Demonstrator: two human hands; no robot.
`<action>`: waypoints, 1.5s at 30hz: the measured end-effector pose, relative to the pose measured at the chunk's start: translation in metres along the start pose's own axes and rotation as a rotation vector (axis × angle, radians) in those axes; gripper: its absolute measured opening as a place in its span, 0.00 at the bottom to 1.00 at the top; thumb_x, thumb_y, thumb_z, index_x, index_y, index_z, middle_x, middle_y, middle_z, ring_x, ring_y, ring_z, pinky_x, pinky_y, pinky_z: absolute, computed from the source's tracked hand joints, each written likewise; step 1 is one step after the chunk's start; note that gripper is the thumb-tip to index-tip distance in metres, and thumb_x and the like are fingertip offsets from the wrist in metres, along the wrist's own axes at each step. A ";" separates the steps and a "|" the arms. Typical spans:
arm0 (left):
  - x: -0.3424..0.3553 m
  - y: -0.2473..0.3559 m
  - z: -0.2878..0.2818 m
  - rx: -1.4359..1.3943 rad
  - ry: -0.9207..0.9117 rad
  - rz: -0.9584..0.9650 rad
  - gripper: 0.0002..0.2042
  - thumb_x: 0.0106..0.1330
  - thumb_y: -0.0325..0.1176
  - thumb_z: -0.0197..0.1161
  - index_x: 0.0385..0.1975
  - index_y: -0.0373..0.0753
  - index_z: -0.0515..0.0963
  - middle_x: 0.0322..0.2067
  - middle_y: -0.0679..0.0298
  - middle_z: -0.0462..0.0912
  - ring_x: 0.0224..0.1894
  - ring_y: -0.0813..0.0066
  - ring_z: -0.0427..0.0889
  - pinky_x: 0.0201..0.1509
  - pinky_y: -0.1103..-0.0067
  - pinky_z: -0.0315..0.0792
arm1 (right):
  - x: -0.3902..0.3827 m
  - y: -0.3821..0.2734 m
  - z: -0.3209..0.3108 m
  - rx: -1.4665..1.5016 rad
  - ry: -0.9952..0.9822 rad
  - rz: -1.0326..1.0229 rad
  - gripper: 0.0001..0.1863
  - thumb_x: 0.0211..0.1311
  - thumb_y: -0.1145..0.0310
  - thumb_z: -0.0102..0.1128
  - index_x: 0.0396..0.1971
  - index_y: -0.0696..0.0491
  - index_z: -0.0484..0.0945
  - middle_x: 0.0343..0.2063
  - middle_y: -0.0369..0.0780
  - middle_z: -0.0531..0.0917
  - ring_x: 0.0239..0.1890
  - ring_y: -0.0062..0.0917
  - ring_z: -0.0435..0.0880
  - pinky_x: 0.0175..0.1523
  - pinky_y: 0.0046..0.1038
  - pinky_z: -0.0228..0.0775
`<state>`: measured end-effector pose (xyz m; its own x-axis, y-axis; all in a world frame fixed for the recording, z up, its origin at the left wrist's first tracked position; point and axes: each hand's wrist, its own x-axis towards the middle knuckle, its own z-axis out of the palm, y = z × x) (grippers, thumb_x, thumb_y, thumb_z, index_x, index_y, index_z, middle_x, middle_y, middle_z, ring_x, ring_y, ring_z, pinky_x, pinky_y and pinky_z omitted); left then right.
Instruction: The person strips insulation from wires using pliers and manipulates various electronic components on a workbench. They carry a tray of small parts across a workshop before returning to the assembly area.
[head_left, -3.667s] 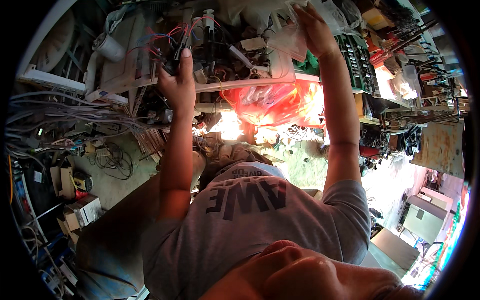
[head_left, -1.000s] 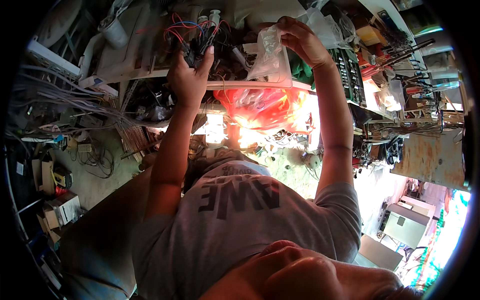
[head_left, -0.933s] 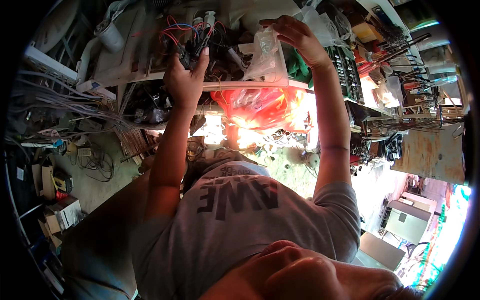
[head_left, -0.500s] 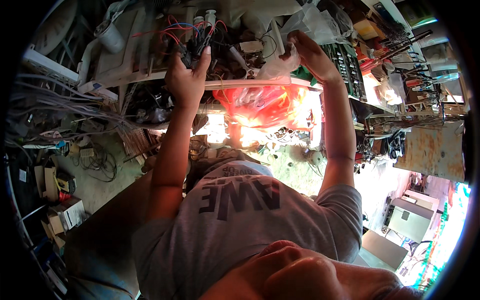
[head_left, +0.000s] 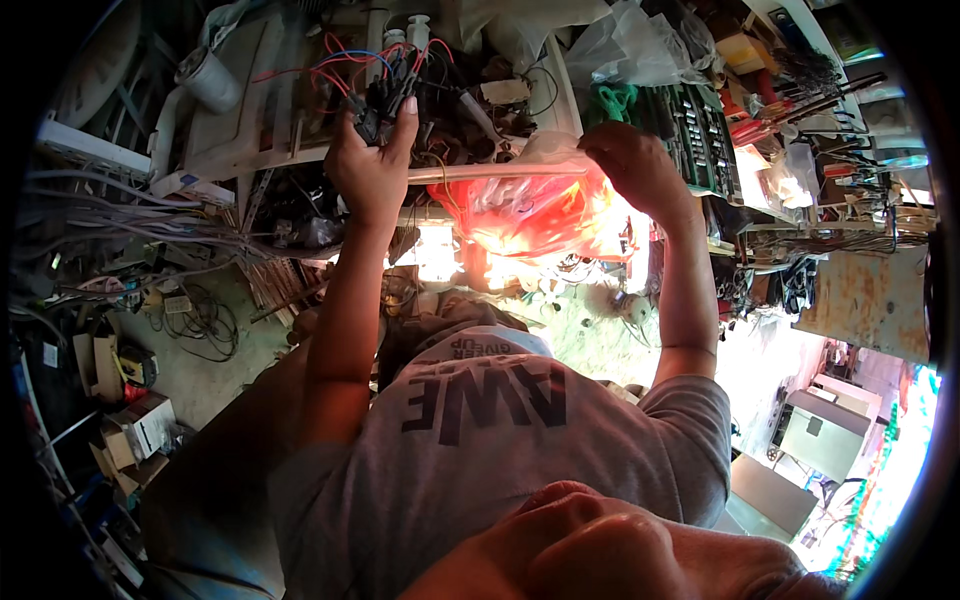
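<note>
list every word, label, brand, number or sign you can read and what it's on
Shirt: large dark letters and smaller lettering; legible, but I won't copy the wording.
Carton at lower left: any print is too small to read.
No other text is clear enough to read.

2 hands (head_left: 372, 178), 1 red bag (head_left: 530, 215), 1 grey shirt (head_left: 520, 460)

Right hand (head_left: 640, 168): down from the tray's (head_left: 480, 173) far right to its near right corner. Clear bag (head_left: 550, 149): hung over the tray a second ago, now low at its near rim. Green item (head_left: 612, 100) right of the tray: far part now exposed. Left hand (head_left: 372, 160), wires (head_left: 345, 65): shifted rightward along the tray.
</note>
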<state>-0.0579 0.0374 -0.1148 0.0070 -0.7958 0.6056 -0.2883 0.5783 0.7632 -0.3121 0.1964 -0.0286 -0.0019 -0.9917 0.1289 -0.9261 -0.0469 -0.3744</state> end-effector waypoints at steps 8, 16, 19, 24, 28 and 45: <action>0.000 0.005 -0.003 0.007 -0.027 -0.013 0.16 0.56 0.41 0.71 0.37 0.37 0.78 0.27 0.62 0.83 0.27 0.67 0.83 0.31 0.75 0.75 | 0.019 -0.009 -0.013 -0.022 0.139 0.002 0.08 0.61 0.75 0.56 0.40 0.54 0.79 0.38 0.43 0.81 0.37 0.36 0.82 0.43 0.31 0.74; 0.001 0.006 -0.002 -0.035 0.008 0.003 0.16 0.56 0.40 0.71 0.38 0.37 0.78 0.29 0.60 0.84 0.29 0.66 0.84 0.34 0.75 0.76 | 0.046 -0.020 0.011 -0.133 -0.113 -0.208 0.13 0.62 0.61 0.57 0.43 0.50 0.81 0.44 0.39 0.82 0.49 0.35 0.78 0.58 0.33 0.68; -0.001 0.002 0.000 -0.016 -0.010 -0.014 0.17 0.57 0.39 0.71 0.39 0.35 0.77 0.30 0.59 0.84 0.30 0.66 0.85 0.34 0.75 0.76 | 0.060 -0.013 0.028 -0.350 -0.520 -0.169 0.16 0.64 0.55 0.54 0.38 0.51 0.83 0.39 0.40 0.84 0.45 0.37 0.81 0.54 0.34 0.70; -0.001 -0.003 0.000 -0.054 0.014 0.025 0.16 0.57 0.36 0.71 0.40 0.33 0.77 0.31 0.58 0.85 0.31 0.67 0.85 0.36 0.75 0.76 | 0.089 -0.021 0.021 -0.180 -0.365 0.035 0.15 0.63 0.55 0.52 0.34 0.51 0.81 0.28 0.42 0.84 0.38 0.37 0.83 0.45 0.37 0.73; -0.003 0.001 0.001 -0.155 0.048 -0.040 0.16 0.58 0.33 0.70 0.42 0.32 0.76 0.32 0.61 0.85 0.32 0.75 0.84 0.37 0.79 0.76 | 0.112 -0.002 0.035 -0.185 -0.062 0.016 0.11 0.60 0.60 0.54 0.39 0.46 0.81 0.37 0.44 0.83 0.42 0.41 0.81 0.47 0.39 0.74; -0.007 0.004 -0.001 -0.210 0.096 -0.053 0.17 0.62 0.30 0.66 0.46 0.29 0.72 0.36 0.62 0.83 0.35 0.81 0.80 0.38 0.83 0.76 | 0.223 0.049 0.133 -0.431 -0.178 -0.242 0.13 0.59 0.64 0.51 0.37 0.55 0.80 0.34 0.48 0.81 0.40 0.41 0.83 0.44 0.40 0.75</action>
<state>-0.0584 0.0455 -0.1163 0.1105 -0.8111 0.5743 -0.0801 0.5687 0.8186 -0.3079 -0.0431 -0.1400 0.2609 -0.9653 -0.0070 -0.9633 -0.2608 0.0634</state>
